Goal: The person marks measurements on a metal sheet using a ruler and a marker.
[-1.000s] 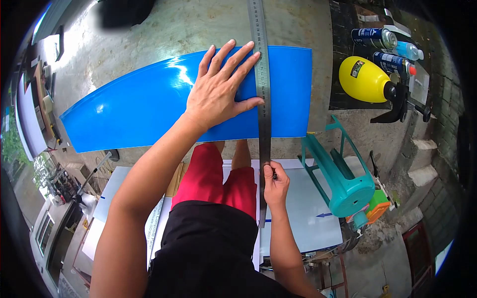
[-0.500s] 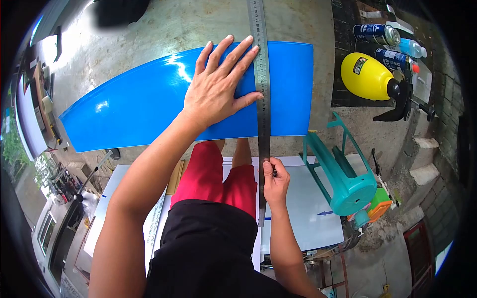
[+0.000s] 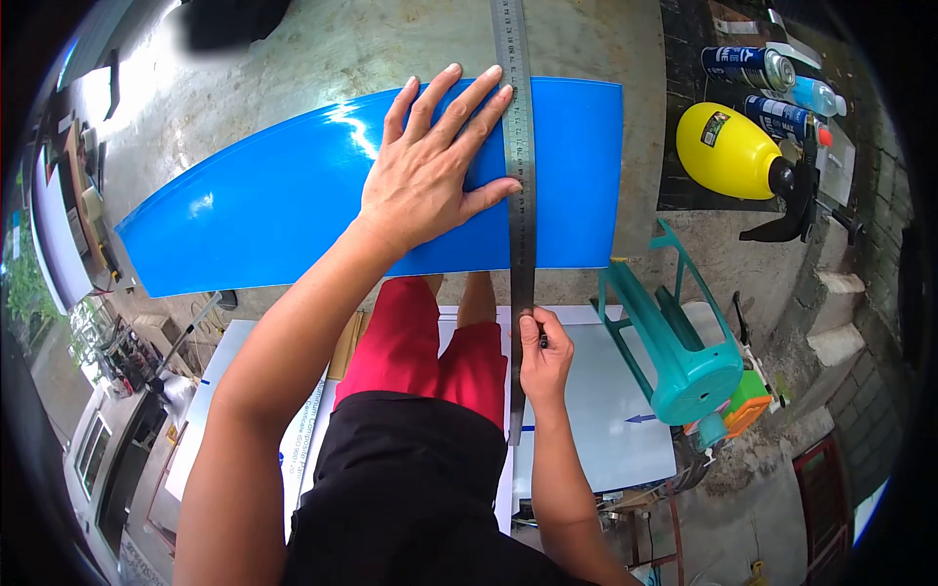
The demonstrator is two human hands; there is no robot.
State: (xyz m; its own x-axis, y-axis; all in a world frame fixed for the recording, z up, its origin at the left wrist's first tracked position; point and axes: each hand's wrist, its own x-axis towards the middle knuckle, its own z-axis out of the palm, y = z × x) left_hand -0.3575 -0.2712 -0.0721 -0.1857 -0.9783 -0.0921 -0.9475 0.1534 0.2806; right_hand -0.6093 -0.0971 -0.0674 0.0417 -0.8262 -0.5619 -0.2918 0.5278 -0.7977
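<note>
A blue curved sheet lies on the grey worktable, with its narrow end at the left. A long steel ruler crosses its right part from back to front and sticks out past the near edge. My left hand lies spread on the sheet, its thumb and fingertips touching the ruler's left edge. Beyond the sheet's near edge, my right hand is closed around a small dark object, seemingly a pen, with its thumb at the ruler's right edge.
A yellow spray bottle, blue cans and a clear blue bottle are at the back right. A teal stool lies tipped at the right. Pale panels lie below the table's near edge.
The view has shifted slightly. The ruler and my right hand appear a few pixels further right; both hands keep nearly the same pose.
</note>
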